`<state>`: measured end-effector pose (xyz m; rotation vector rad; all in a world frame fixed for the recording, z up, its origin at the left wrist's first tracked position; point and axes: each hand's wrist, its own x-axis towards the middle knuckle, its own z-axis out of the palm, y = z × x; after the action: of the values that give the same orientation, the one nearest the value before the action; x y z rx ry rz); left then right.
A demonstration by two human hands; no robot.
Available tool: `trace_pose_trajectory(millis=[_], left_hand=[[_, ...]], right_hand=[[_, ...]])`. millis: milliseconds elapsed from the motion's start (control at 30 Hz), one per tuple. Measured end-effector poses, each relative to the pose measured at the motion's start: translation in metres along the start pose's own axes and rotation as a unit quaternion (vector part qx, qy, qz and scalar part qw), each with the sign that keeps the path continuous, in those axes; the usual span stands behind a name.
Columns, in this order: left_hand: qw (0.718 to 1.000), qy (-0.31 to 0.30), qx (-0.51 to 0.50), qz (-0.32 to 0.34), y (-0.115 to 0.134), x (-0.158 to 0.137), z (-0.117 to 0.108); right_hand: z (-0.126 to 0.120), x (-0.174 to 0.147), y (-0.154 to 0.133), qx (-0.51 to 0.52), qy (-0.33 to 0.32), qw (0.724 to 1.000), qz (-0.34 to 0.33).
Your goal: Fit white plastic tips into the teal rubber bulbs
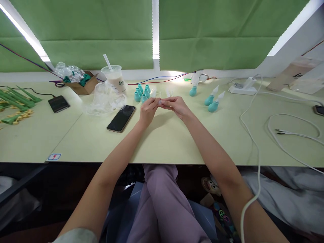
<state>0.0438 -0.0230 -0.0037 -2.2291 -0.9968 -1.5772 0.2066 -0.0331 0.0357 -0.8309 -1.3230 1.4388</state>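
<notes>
My left hand and my right hand meet fingertip to fingertip above the table. Both are closed in a pinch on a small translucent piece, mostly covered by the fingers. Just behind my left hand stands a cluster of several teal rubber bulbs with open necks. Small clear plastic parts lie beyond my fingers. To the right of my right hand, two teal bulbs with clear pointed tips lie on their sides. Another tipped bulb stands farther back.
A black phone lies left of my left hand, near a plastic bag and a drink cup. Farther left are a cardboard box and green stems. White cables and a power strip occupy the right.
</notes>
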Motion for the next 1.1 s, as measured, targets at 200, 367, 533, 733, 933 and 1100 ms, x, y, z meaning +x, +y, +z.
trace_pose_trajectory(millis=[200,367,533,733,933,1100], left_hand=[[1.0,-0.011,0.015,0.006,-0.002,-0.001,-0.001],[0.999,-0.031,0.022,0.001,-0.003,-0.001,-0.002],[0.999,-0.037,0.029,0.006,-0.005,-0.001,-0.002],[0.999,0.006,0.036,-0.012,-0.006,0.001,0.0],[0.999,0.004,0.039,-0.008,-0.005,0.001,0.0],[0.999,-0.001,0.042,0.004,-0.005,0.001,0.0]], right_hand=[[0.002,0.001,0.001,-0.006,0.005,1.0,0.004],[0.003,-0.002,-0.004,-0.021,0.012,1.0,-0.001],[0.005,-0.002,-0.004,-0.017,0.024,0.999,0.021],[0.019,-0.004,0.002,-0.031,0.107,0.993,-0.047],[0.021,-0.004,0.002,-0.036,0.106,0.993,-0.043],[0.017,-0.001,0.002,-0.035,0.104,0.993,-0.039]])
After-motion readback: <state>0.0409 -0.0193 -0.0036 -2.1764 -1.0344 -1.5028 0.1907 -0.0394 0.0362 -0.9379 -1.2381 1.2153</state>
